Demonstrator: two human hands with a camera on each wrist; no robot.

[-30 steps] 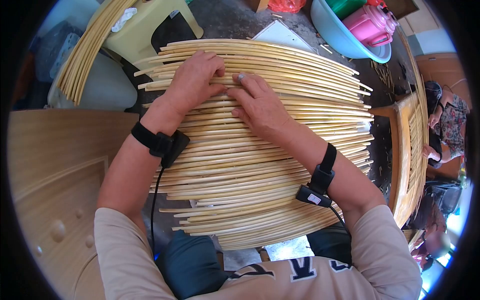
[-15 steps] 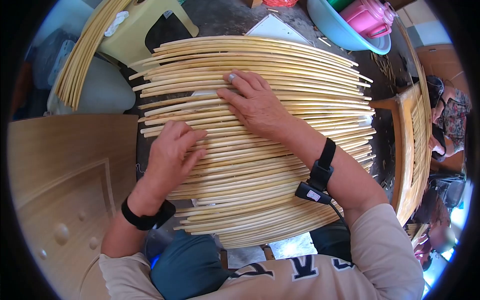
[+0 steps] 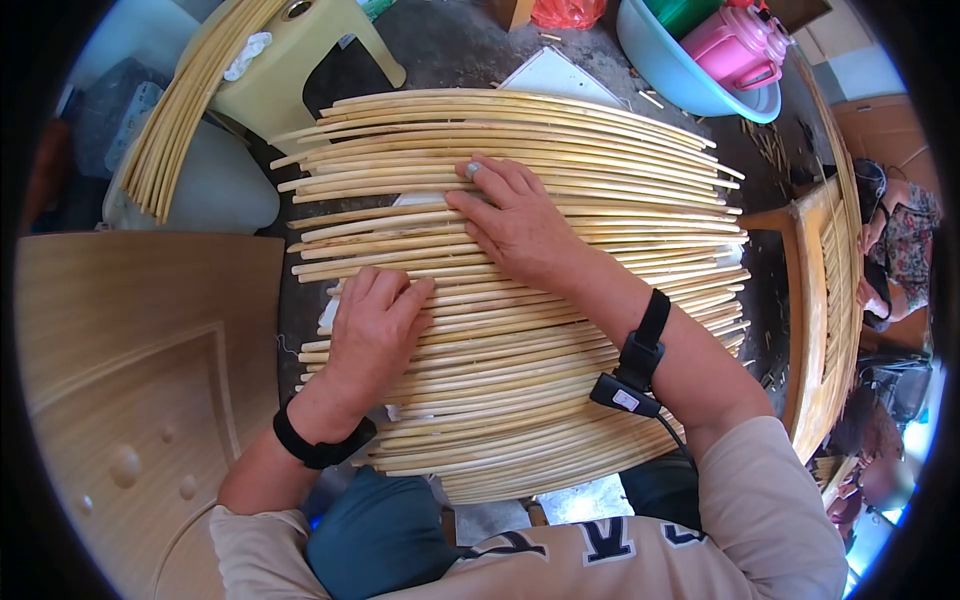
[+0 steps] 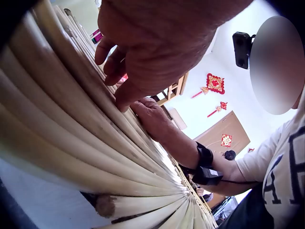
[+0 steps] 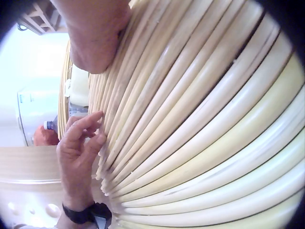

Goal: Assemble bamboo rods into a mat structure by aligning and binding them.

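Long pale sticks (image 3: 560, 340) lie side by side as a wide mat in front of the person. On their left part rests the left hand (image 3: 372, 325), its fingers bent down onto the sticks. Higher up and further right, the right hand (image 3: 520, 225) lies flat with fingers spread over the sticks, a ring on one finger. The left wrist view shows the left hand (image 4: 152, 52) close above the sticks (image 4: 71, 109), fingertips touching them. In the right wrist view the left hand (image 5: 78, 157) has thumb and fingers at the stick ends; the right hand (image 5: 97, 33) is partly visible.
A yellow stool (image 3: 290, 75) holds a bundle of sticks (image 3: 185, 120) at the upper left. A wooden panel (image 3: 150, 340) stands at left. A blue basin (image 3: 665, 70) with a pink jug (image 3: 735, 50) is at upper right, and a wooden frame (image 3: 805, 320) at right, near another person.
The left hand has come down from beside the right hand to the mat's lower left, then slightly right. The right hand stays almost in place. A gap shows between upper sticks.
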